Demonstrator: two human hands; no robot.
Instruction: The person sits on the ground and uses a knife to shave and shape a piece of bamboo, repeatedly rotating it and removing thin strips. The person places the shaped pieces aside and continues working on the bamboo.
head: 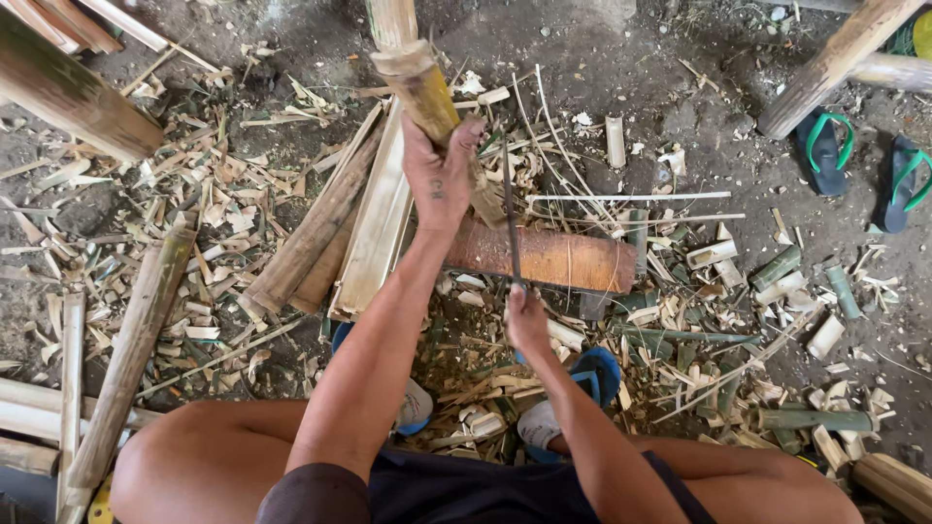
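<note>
My left hand (439, 173) grips a thick yellowish bamboo pole (419, 87) that slants up and away from me, its lower end resting on a reddish-brown wooden block (558, 257) on the ground. My right hand (526, 315) holds the handle of a long, narrow, dark blade (510, 218), which runs upward to the bamboo's lower end, just right of my left hand. My bare knees and blue sandals (597, 374) show at the bottom.
Split bamboo slats (374, 223) lie left of the block, whole poles (131, 349) further left. Chips, shavings and short green bamboo offcuts (811, 419) cover the dirt floor. Two green-strapped flip-flops (825, 150) lie at top right beside a wooden post (835, 63).
</note>
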